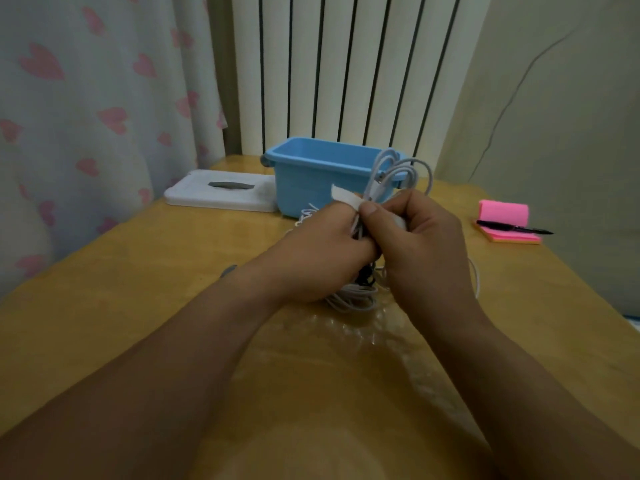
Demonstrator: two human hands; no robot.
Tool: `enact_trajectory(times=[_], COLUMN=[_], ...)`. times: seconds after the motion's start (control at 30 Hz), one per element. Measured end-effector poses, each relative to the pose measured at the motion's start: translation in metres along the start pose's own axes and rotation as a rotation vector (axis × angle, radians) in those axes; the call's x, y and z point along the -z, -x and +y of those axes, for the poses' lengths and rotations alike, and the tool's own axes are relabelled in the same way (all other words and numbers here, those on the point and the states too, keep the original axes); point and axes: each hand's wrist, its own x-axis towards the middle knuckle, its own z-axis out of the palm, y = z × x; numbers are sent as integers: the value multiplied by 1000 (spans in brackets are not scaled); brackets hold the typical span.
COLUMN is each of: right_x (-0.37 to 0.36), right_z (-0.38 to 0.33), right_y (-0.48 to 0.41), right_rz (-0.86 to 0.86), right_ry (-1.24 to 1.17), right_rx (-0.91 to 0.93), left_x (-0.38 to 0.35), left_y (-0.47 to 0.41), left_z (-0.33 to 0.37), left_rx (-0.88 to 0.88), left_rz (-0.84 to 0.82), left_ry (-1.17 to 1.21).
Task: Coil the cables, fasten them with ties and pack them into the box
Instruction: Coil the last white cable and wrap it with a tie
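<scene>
I'm holding the coiled white cable up just in front of the blue box, left hand pinching the tie, right hand curled round the cable. I'm guessing pulling the tie snug before wrapping matters most here.

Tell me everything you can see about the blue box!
The box is light blue and looks like smooth plastic. It is a rectangular tub with a thick rim and a small handle on its left end. Its top is open, and only the inner walls show, not the bottom. It stands upright at the far side of the table, with the white lid lying flat just to its left. Raised cable loops hide its right front corner.
</scene>
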Motion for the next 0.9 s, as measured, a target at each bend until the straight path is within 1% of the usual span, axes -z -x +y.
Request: enact_trajectory(times=[0.07, 0.1, 0.17, 0.2, 0.23, 0.3, 0.37, 0.53, 0.63, 0.7, 0.8, 0.9], right_x=[1, 1, 0, 0, -1, -3, -3, 5, 4, 3, 3, 5], right_z=[-3, -4, -6, -7, -7, -8, -7, -3, -2, -2, -2, -3], right_y=[0, 1, 1, 2, 2, 3, 4, 2, 2, 3, 3, 1], right_rz=[18, 26, 39, 43, 45, 48, 48, 33, 7, -13, -35, -30], right_ry=[-59, -79, -104, -115, -121, -119, -100, -15, -41, -59, -102, -190], right_rx=[-10, -8, 7, 14, 18, 25, 41, 85, 86, 88, 72, 1], left_x=[2, 2, -5, -7, -10, -14, -14, -6, -10, -13, -11, -10], left_y=[0, 1, -1, 1, 0, -2, -3, -6, -6, -8, -8, -7], left_z=[3, 2, 0, -1, -4, -5, -5, -12, -13, -14, -14, -12], left_rx=[91, 122, 163, 165, 156, 126, 98, 51, 97, 92, 35, 21], left_rz=[-44, -58, 25, 79, 123, 184, 193, 204, 223, 239, 266, 286], left_ry=[22, 104, 466, 616, 709, 803, 878, 969, 1011, 1034, 974, 902])
